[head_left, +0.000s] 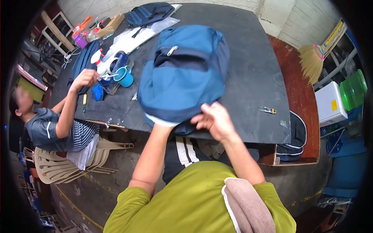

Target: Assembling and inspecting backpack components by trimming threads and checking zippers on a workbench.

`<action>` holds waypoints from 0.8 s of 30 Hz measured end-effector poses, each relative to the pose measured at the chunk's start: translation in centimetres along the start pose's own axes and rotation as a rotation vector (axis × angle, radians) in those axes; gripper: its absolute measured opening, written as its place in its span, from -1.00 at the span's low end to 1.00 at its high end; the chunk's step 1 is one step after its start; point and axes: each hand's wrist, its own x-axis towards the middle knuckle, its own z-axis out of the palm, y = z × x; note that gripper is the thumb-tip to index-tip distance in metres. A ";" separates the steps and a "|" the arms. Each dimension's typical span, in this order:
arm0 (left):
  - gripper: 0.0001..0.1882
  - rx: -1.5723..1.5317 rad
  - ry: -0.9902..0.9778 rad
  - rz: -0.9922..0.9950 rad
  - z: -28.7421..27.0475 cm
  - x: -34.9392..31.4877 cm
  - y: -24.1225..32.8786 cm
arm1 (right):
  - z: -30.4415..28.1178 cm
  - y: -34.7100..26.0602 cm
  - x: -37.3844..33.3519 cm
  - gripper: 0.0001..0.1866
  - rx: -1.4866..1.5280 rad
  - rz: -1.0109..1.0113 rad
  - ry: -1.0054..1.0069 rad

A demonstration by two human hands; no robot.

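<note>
Blue backpack [182, 83] on table [252, 70], left hand hidden — right hand [215, 121] alongside

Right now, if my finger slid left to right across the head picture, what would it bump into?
Slim yellow-and-green tool, light-blue round plastic cup, big blue fabric backpack, small silver tool with a yellow end, golden straw broom.
</note>
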 end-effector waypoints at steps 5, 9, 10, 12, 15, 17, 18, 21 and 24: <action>-0.72 -0.365 -0.333 0.324 -6.7 0.9 10.4 | -7.4 -9.6 0.2 -0.72 -0.540 -0.230 0.321; -0.50 -0.103 -0.178 0.250 -9.6 1.3 8.2 | -7.1 -11.3 -2.5 -0.57 -1.246 -0.588 0.401; -0.44 0.028 -0.159 0.203 -9.8 1.8 8.0 | -6.4 -11.7 -3.0 -0.41 -1.337 -0.685 0.187; -0.37 0.103 -0.219 0.220 -8.4 1.9 5.9 | -5.6 -11.1 -3.1 -0.31 -1.467 -0.819 -0.145; -0.54 0.284 -0.429 0.311 -7.7 2.3 4.6 | -3.8 -10.0 -2.6 -0.41 -1.606 -0.626 -0.284; -0.62 0.273 -0.389 0.327 -7.7 2.7 4.9 | -2.9 -9.9 -2.3 -0.50 -1.677 -0.564 -0.292; -0.70 0.260 -0.353 0.341 -7.6 2.9 5.0 | -2.7 -9.8 -1.9 -0.58 -1.741 -0.703 -0.265; -0.65 0.328 0.077 0.405 -7.9 3.8 5.1 | -3.3 -10.7 -0.2 -0.66 -1.698 -1.168 -0.072; -0.66 0.350 0.466 0.380 -7.7 5.7 6.0 | -1.3 -12.4 1.9 -0.69 -1.419 -1.692 0.266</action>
